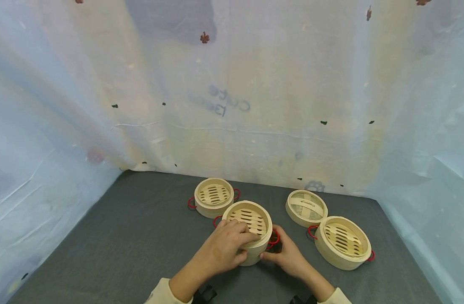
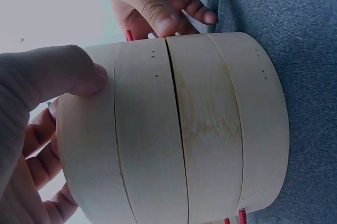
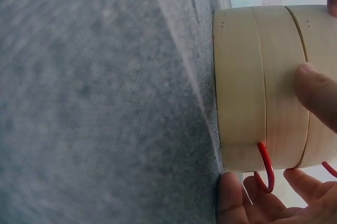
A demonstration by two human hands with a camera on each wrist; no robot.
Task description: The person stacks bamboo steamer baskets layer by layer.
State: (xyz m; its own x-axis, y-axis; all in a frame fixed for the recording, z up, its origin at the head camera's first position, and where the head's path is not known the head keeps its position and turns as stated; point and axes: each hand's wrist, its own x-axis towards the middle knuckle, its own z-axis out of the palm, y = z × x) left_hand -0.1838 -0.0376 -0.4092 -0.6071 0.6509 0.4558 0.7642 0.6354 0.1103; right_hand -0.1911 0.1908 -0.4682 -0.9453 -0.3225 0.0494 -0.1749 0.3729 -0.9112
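Two round bamboo steamer baskets stand stacked near the middle of the table, the upper basket (image 1: 250, 216) on the lower basket (image 2: 231, 129), with a thin seam between them. My left hand (image 1: 225, 248) grips the near rim of the upper basket, its thumb on the outer wall and fingers over the rim onto the slatted inside. At the stack's right side is my right hand (image 1: 288, 256). Its thumb presses the wall close to the seam, while its fingers lie on the far side by the red handles (image 3: 266, 168). The lower basket's inside is hidden.
Behind the stack to the left sits another steamer basket (image 1: 214, 198) with red handles. A woven bamboo lid (image 1: 307, 207) and a further basket (image 1: 343, 244) lie at right, almost touching. Dark grey cloth (image 1: 114, 236) covers the table; pale plastic sheeting (image 1: 232, 147) encloses it.
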